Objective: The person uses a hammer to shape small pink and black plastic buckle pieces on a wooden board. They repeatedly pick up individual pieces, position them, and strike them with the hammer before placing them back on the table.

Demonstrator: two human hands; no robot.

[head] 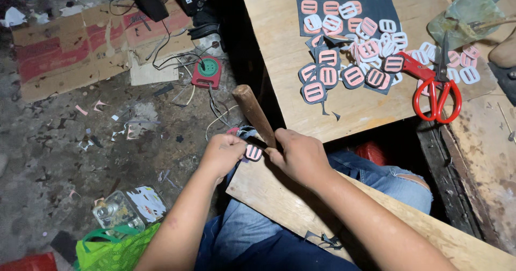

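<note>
Left hand (221, 154) curled at the near edge of a pale wooden board (279, 201) laid across the lap, fingers closed on a small pink slotted buckle piece backed with dark sheet material (253, 152). Piece roughly oval, salmon-pink face with two narrow slots, a thin dark margin around it; lying at the board's top corner, between the two hands and touching both. Right hand (297, 154) clenched tight around a round brown wooden handle (255, 113), handle rising up and to the left, blunt end uppermost. Lower end of the handle hidden behind the fingers, so possibly a cutting tool, though not clear from here.

Blue denim jeans (376, 177) under the board, torn at one knee. Further off, on a light plywood tabletop (274, 50), a dark grey sheet (376, 2) carrying rows of the same pink and white buckles, with a loose heap of cut pieces (355, 66) spilling below it. Red-handled scissors (436, 91) just right of the heap. Down left on the littered floor, a green woven bag (115, 249) and flattened cardboard (70, 48).
</note>
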